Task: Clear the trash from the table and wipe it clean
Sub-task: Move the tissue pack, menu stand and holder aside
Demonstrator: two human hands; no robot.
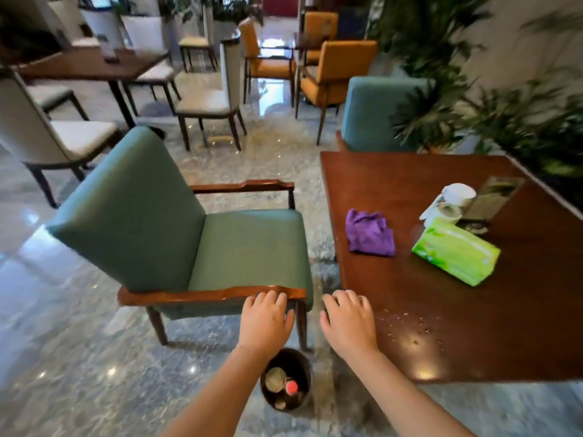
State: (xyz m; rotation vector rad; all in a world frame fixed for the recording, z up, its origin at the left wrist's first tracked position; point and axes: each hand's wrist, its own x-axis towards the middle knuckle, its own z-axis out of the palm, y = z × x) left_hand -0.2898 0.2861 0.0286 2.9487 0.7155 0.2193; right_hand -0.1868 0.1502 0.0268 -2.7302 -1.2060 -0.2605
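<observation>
As it lies, tissue pack (456, 251) slantwise.

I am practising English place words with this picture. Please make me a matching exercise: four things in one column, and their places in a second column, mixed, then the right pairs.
Things
1. purple cloth
2. green tissue pack
3. bin
4. left hand

Places
A. on the floor, below the two hands
B. at the armrest of the green chair
C. on the table, nearer the chair
D. on the table, right of the cloth

Pairs: 1-C, 2-D, 3-A, 4-B
</observation>
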